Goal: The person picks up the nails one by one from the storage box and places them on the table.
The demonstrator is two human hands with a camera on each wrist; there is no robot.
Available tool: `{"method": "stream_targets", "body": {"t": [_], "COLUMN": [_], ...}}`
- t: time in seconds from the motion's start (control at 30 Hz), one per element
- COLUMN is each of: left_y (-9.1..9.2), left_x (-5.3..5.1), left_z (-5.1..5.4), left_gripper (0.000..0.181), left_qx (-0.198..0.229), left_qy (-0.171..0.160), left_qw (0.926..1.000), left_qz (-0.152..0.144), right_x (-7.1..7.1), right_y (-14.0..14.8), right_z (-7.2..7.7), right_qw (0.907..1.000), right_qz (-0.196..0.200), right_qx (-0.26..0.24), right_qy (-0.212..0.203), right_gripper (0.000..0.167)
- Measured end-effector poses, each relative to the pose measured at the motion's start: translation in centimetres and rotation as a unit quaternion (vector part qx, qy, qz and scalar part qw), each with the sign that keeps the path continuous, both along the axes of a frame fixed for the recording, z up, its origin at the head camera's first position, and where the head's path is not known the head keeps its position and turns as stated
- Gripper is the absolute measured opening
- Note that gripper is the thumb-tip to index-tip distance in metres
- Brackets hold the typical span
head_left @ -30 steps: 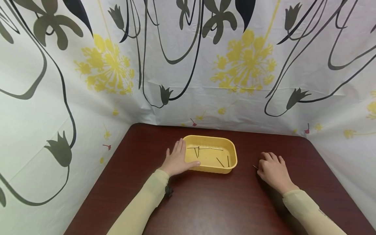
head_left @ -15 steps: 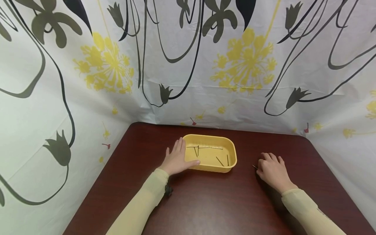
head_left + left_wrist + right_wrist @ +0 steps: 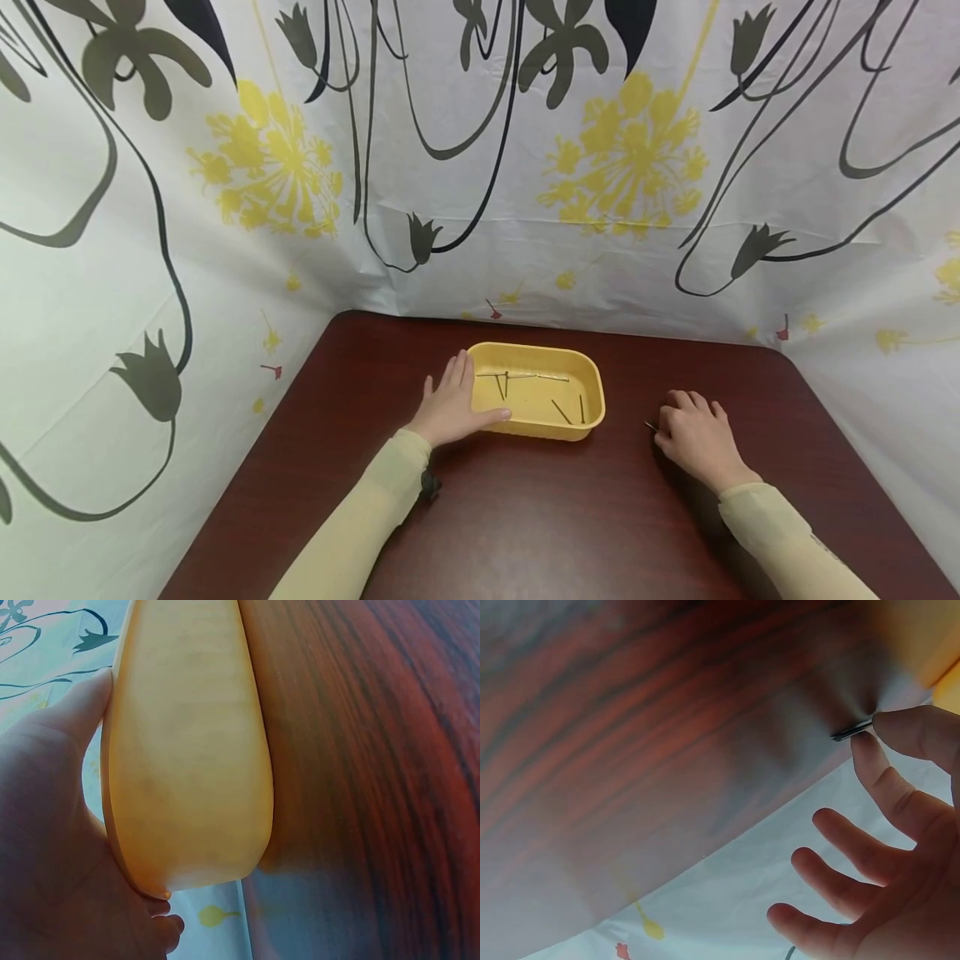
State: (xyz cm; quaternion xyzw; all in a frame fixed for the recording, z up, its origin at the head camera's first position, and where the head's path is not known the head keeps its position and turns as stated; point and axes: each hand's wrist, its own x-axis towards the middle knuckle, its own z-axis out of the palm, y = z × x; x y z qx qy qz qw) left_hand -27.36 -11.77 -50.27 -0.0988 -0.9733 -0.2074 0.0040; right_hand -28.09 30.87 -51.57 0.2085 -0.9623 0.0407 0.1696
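Observation:
A shallow yellow plastic tray (image 3: pixel 534 405) stands on the dark red-brown table, with several thin metal pins (image 3: pixel 561 412) scattered inside. My left hand (image 3: pixel 447 408) rests against its left end, fingers straight and thumb spread over the near rim. From the left wrist, the tray's outer wall (image 3: pixel 191 750) fills the middle of the view. To the right of the tray, my right hand (image 3: pixel 701 440) is low at the tabletop. Its thumb and index finger pinch a thin dark bobby pin (image 3: pixel 853 730), whose tip points left in the head view; the other fingers are loosely bent.
The wood-grain table (image 3: pixel 517 517) has rounded far corners. A white curtain (image 3: pixel 480 192) with grey and yellow plant prints hangs close behind it and along both sides. A dark strap piece (image 3: pixel 430 486) shows under the left wrist.
The head view has shifted very slightly. Both hands, the tray and the pins keep their places.

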Motion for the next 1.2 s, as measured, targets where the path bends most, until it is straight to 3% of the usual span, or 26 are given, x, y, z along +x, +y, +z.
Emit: {"method": "stream_targets", "body": {"t": [0.27, 1.2], "left_y": [0.0, -0.1], "left_x": [0.1, 0.1], "left_z": [0.1, 0.1], "left_gripper": [0.129, 0.130], "left_qx": [-0.003, 0.000], "left_qy": [-0.001, -0.004], "left_qw": [1.0000, 1.0000], "left_qz": [0.000, -0.002], "right_x": [-0.2, -2.2], "right_y": [-0.6, -6.7], "right_z": [0.4, 5.0], "right_qw": [0.9999, 0.9978], "right_qz": [-0.003, 0.018], "right_qx": [-0.010, -0.063], "right_qy": [0.007, 0.004], "right_gripper": [0.010, 0.037]}}
